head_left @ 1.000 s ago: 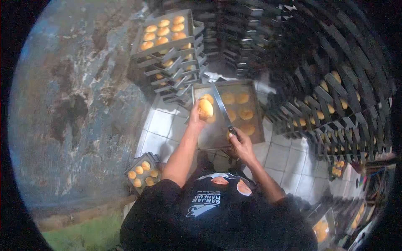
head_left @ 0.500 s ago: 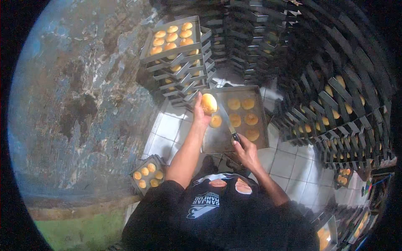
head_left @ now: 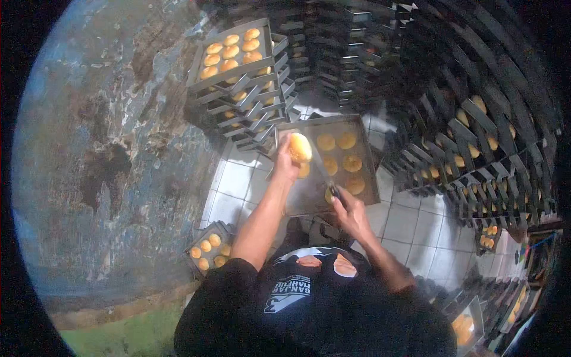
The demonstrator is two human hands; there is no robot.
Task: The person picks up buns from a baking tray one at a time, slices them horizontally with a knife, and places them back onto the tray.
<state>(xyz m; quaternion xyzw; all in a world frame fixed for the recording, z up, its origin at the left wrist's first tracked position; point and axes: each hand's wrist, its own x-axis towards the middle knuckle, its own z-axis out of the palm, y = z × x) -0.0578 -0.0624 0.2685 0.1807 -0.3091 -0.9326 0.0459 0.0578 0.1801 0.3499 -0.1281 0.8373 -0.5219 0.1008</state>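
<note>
My left hand (head_left: 286,164) is wrapped round a golden bun (head_left: 300,147), held up over the left part of a metal tray (head_left: 303,202). In my right hand (head_left: 352,215) is a knife (head_left: 324,171) with a dark handle, its blurred blade pointing up and left toward the bun. Several round buns (head_left: 353,163) lie on the tray, mostly in its right half. One of them is partly hidden behind the held bun, and another by my right hand.
A tall stack of bun trays (head_left: 230,74) stands at the upper left beside a stained wall (head_left: 107,160). Racks of trays (head_left: 476,160) fill the right side. A smaller tray of buns (head_left: 209,250) sits at the lower left, over white floor tiles (head_left: 407,220).
The view has shifted slightly. The held bun is tilted a little differently, and a bun beside my right hand has come into sight. Both hands keep their hold.
</note>
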